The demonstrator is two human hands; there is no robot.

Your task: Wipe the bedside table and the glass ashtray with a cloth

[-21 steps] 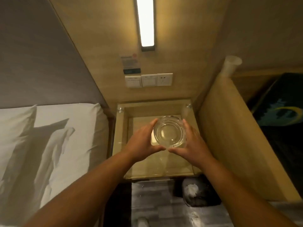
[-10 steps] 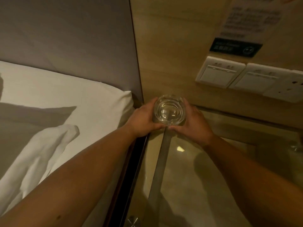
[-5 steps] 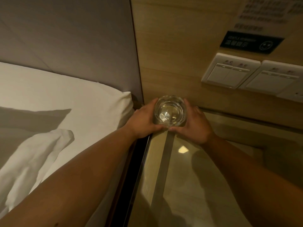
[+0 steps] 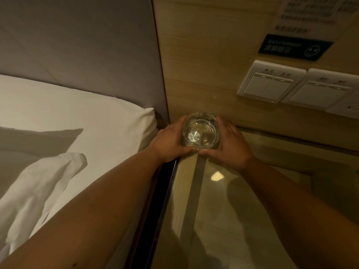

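- A round glass ashtray (image 4: 200, 133) is seen slightly above the centre of the frame, at the far left corner of the glass-topped worktop (image 4: 242, 220), close against the wood-grain wall panel (image 4: 204, 55).
- Whether the ashtray rests on the glass or is lifted slightly off it cannot be told.
- The ashtray is cupped from both sides: the left hand (image 4: 169, 142) is curled around its left wall and the right hand (image 4: 231, 144) around its right wall.
- The fingers of each hand are wrapped along the glass rim, and the two thumbs are brought nearly together at the near edge of the ashtray.
- Both bare forearms are stretched in from the bottom of the frame, the left one from the lower left and the right one from the lower right.
- A bright patch of reflected light (image 4: 216, 176) is shown on the worktop just below the right wrist.
- A white pillow (image 4: 77, 123) is seen on the bed at the left of the frame, with a crumpled white sheet corner (image 4: 38, 191) lower down.
- A grey padded headboard (image 4: 77, 45) fills the upper left.
- White wall switches (image 4: 272, 82) and a dark notice sign (image 4: 293, 47) are mounted on the panel at the upper right.
- No cloth is held in either hand.
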